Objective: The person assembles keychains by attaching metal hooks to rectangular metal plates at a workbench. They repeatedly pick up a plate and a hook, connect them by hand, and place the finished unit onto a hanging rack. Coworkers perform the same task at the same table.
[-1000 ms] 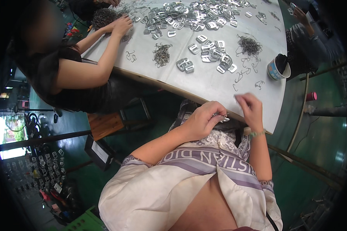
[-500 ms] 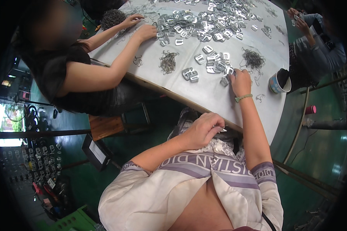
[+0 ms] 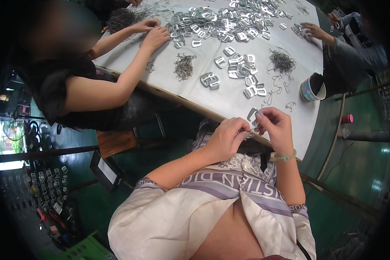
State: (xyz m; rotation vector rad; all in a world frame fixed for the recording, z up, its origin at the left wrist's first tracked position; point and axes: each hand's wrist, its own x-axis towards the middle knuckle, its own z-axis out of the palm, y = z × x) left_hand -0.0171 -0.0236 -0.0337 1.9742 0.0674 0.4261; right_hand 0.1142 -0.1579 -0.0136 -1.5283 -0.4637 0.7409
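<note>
In front of me, at the near edge of the table, my right hand [image 3: 278, 129] pinches a silver metal buckle [image 3: 253, 114], a flat frame with an opening. Close beside it, my left hand [image 3: 226, 139] is closed, thumb against forefinger. A thin metal wire piece shows at its fingertips, almost touching the buckle; most of it is hidden. Beyond my hands lies a small group of loose buckles [image 3: 242, 69], with a few more buckles [image 3: 210, 80] to the left. A tangle of wire hooks [image 3: 282, 62] sits right of them, and stray hooks lie nearer.
A large heap of buckles [image 3: 221, 24] covers the far table [image 3: 195, 96]. Another hook pile [image 3: 184, 67] lies left. A paper tub [image 3: 313, 88] with dark contents stands at the right edge. Co-workers' hands [image 3: 155, 37] work at left and far right. A wooden stool [image 3: 112, 143] stands below.
My right hand has come back from the buckle group to my left hand, bringing one buckle. At far right, a co-worker's hand now reaches onto the table.
</note>
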